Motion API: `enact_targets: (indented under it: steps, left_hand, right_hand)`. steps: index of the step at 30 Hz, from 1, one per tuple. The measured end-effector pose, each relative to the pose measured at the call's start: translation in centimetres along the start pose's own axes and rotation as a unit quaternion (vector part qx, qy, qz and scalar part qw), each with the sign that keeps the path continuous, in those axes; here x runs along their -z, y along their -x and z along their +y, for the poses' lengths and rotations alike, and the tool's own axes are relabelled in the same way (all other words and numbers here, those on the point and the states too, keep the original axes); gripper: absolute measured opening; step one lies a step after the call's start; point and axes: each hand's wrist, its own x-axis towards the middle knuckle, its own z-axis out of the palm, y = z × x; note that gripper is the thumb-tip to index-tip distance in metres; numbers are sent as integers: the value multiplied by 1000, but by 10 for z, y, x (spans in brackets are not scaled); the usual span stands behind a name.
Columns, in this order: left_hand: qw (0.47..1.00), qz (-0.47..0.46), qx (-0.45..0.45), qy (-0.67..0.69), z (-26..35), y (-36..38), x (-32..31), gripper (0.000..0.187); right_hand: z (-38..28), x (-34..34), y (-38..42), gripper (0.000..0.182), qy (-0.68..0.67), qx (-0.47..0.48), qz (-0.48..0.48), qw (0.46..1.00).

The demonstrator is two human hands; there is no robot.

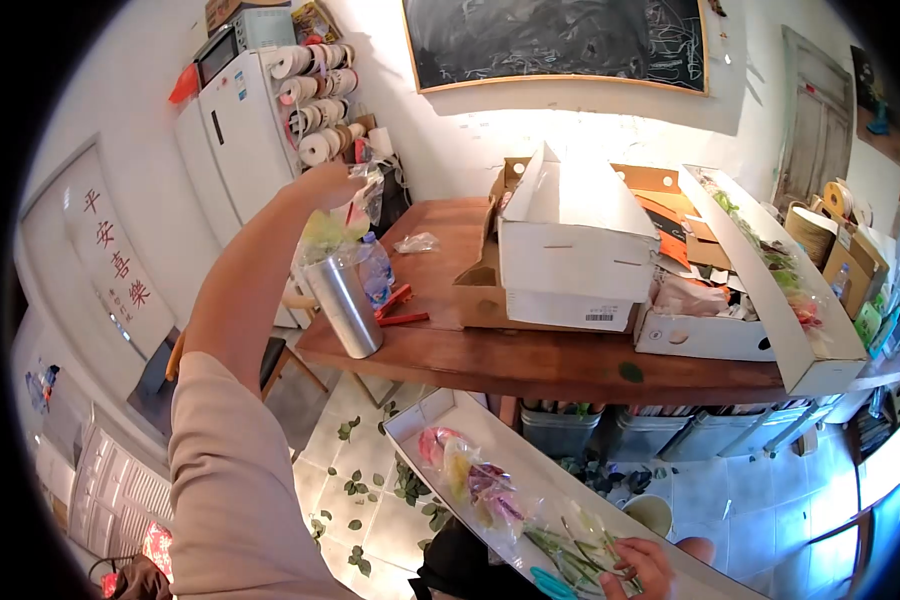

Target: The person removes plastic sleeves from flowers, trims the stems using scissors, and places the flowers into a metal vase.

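My left hand point(332, 186) reaches over a tall silver metal vase point(344, 305) at the table's left end. Its fingers are closed on clear plastic wrap point(369, 192), partly hidden behind the hand. A pale green wrapped flower point(326, 232) stands in the vase's mouth. Low in the view, my right hand point(642, 568) closes around green flower stems point(570, 552) above a long white carton point(432, 410). Pink, yellow and purple flowers in clear sleeves point(485, 490) lie in that carton. Teal handles, apparently of scissors point(553, 585), lie beside the stems.
On the wooden table point(440, 355) are a plastic bottle point(374, 270), a red tool point(395, 302), white cartons point(570, 260) and a long flower box point(815, 375). Grey bins point(560, 432) stand beneath it. Leaves point(355, 485) litter the tiled floor. Ribbon spools point(320, 115) hang by the fridge point(235, 145).
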Motion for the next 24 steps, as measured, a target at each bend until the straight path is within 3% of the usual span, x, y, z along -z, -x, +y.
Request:
enact_targets:
  steps: [2, 3, 6, 9, 11, 13, 17, 19, 21, 24]
  left_hand:
    - [998, -29, -36, -52, -51, -57, -38, 52]
    - [987, -113, 96, 66, 20, 4, 19, 54]
    - [979, -81, 132, 135, 2, -13, -4, 53]
    - [985, -86, 70, 132, -12, -28, -14, 47]
    - [989, -115, -54, 81, -10, -25, -1, 38]
    - [983, -127, -118, 57, -21, -32, -2, 28]
    - [979, -121, -134, 94, -48, -46, -19, 13]
    - [983, -137, -81, 91, -30, -31, -7, 12]
    - [983, -170, 39, 50, -8, -18, 7, 29]
    - [979, -165, 46, 107, 6, 2, 15, 35]
  right_hand:
    - [1, -1, 2, 47, 2, -1, 13, 1000]
    - [-2, 1, 3, 46, 3, -13, 14, 1000]
    - [-2, 6, 10, 45, 6, -44, 11, 999]
    - [-2, 10, 11, 45, 9, -53, 12, 998]
    - [-2, 12, 10, 44, 13, -49, 13, 999]
    - [-1, 14, 10, 43, 18, -43, 11, 999]
    - [0, 15, 8, 43, 17, -39, 11, 999]
    - [2, 16, 9, 44, 17, -44, 9, 999]
    - [1, 16, 9, 45, 4, -52, 11, 999]
    - [2, 14, 12, 45, -6, -59, 13, 998]
